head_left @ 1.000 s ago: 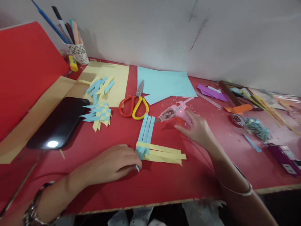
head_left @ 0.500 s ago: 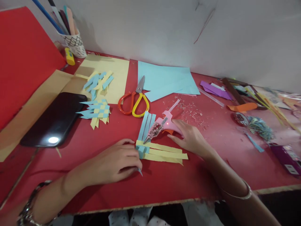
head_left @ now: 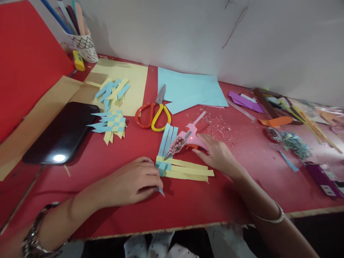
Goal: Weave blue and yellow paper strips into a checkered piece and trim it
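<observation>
My right hand [head_left: 216, 152] is closed around the grip of a pink hot glue gun [head_left: 184, 139]. A small red light glows on its body, and a clear glue stick pokes out of the back. Its metal nozzle meets the top yellow strip of a partly woven piece of paper strips [head_left: 163, 166]. Blue strips run away from me there, while yellow ones stretch to the right. With curled fingers, my left hand [head_left: 141, 181] holds the left edge of the weave against the table. A blue paper tip [head_left: 161, 191] sticks out by its fingers.
Scissors [head_left: 157, 111] lie beyond the weave, before blue paper sheets [head_left: 190, 86]. At left are a finished-looking woven piece [head_left: 115, 123], cut strips [head_left: 113, 91], a black phone [head_left: 61, 132] with its light on, and a pen cup [head_left: 84, 46]. Craft scraps [head_left: 295, 145] clutter the right.
The view has tipped slightly, so everything sits a little higher in the picture. Both hands keep nearly the same place, and the nozzle stays at the top yellow strip.
</observation>
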Demonstrator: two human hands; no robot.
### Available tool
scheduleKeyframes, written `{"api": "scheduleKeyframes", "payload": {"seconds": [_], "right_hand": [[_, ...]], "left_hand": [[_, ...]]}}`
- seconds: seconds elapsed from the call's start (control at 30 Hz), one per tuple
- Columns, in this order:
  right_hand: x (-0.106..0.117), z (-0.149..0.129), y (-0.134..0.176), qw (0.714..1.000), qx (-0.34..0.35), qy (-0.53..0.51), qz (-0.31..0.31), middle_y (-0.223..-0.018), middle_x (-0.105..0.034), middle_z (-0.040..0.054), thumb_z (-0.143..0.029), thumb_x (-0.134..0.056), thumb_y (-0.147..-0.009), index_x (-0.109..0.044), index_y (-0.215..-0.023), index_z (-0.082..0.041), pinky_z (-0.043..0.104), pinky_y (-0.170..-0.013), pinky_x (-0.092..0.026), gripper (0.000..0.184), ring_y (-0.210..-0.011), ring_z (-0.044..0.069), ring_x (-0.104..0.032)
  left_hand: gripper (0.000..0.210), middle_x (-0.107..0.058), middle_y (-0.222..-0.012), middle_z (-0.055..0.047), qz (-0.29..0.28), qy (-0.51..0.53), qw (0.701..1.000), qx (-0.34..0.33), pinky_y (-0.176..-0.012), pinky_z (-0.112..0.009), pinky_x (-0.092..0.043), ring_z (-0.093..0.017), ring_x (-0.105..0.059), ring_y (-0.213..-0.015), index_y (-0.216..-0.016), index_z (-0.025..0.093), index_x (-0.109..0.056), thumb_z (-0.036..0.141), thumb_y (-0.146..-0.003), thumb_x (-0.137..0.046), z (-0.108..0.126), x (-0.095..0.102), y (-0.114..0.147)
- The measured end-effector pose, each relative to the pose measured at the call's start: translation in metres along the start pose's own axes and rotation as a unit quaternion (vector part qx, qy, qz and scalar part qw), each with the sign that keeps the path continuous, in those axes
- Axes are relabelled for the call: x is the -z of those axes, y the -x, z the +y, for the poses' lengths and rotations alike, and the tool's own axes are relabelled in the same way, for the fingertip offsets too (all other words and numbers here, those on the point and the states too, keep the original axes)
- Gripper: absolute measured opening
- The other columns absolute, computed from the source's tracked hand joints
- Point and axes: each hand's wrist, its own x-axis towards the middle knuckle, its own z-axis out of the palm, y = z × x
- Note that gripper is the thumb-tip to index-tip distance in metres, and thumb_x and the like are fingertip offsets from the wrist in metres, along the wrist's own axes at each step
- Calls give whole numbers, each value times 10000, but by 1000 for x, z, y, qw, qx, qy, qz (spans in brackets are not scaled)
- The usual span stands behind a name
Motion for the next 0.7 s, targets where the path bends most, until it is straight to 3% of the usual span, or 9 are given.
{"api": "scheduleKeyframes", "payload": {"seconds": [0.7], "right_hand": [[-2, 5, -1, 998, -55, 22, 28, -1022, -653, 135, -357, -431, -828, -551, -1082, -138, 331, -615, -514, 356, -853, 250, -642]], "left_hand": [[143, -608, -754, 25, 9, 8, 1000, -1, -795, -246, -334, -126, -499, -705, -816, 221, -593, 155, -847, -469, 0, -1, 0]]}}
